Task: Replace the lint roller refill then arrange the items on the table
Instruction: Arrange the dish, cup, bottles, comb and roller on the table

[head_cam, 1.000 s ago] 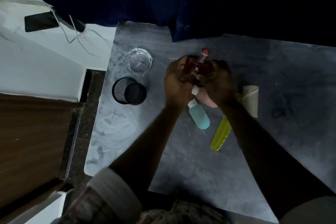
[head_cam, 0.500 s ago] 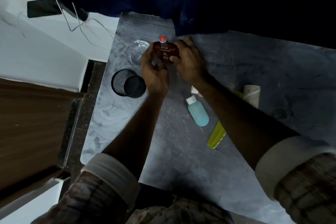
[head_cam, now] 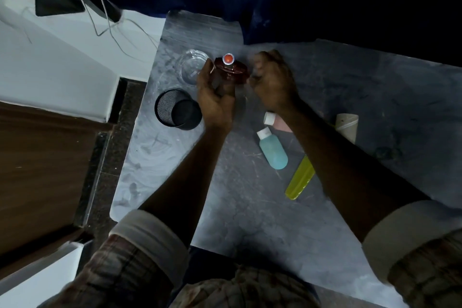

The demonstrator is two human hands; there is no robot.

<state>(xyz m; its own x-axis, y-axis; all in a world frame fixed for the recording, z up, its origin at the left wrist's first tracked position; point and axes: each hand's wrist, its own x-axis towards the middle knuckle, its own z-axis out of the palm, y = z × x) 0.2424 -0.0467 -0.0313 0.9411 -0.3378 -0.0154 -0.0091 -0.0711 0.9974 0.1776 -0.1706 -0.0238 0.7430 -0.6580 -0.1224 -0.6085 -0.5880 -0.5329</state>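
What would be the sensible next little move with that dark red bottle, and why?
Probably lower the dark red bottle upright onto the bare grey table just beside the glass dish. The left hand alone grips it, upright, near that far corner where the mesh cup stands; the right hand is beside it, apparently not touching.

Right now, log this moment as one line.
left hand: holds red bottle | right hand: beside bottle, closed, contact unclear | blue bottle: lying on table
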